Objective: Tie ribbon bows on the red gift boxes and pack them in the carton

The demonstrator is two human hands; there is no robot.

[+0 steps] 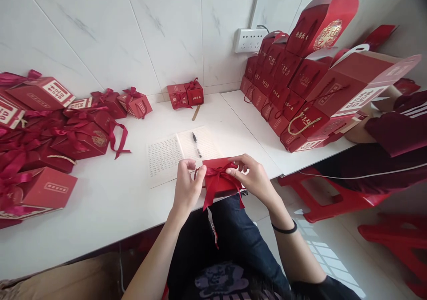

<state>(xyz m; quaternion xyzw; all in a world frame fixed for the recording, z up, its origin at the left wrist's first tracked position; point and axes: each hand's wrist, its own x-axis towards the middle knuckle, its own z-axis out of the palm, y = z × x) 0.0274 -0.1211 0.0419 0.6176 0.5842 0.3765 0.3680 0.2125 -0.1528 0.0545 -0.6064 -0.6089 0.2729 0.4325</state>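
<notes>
A small red gift box [230, 185] sits at the table's front edge, just above my lap. Across its top lies a bow of dark red satin ribbon [213, 183], its tails hanging down the front. My left hand [187, 186] is at the bow's left side, fingers curled and thumb at the ribbon; the exact grip is partly hidden. Between thumb and forefinger at the bow's right loop, my right hand [253, 175] pinches the ribbon. Part of a twisted cord handle [195, 173] shows beside my left thumb.
An open notebook [163, 155] with a black pen [196, 143] lies beyond the box. Ribboned boxes [83, 139] crowd the left; stacked handled boxes [300, 91] stand right. Two small boxes [185, 94] sit by the wall. A person's sleeve [396, 128] and red stools [320, 195] are at right.
</notes>
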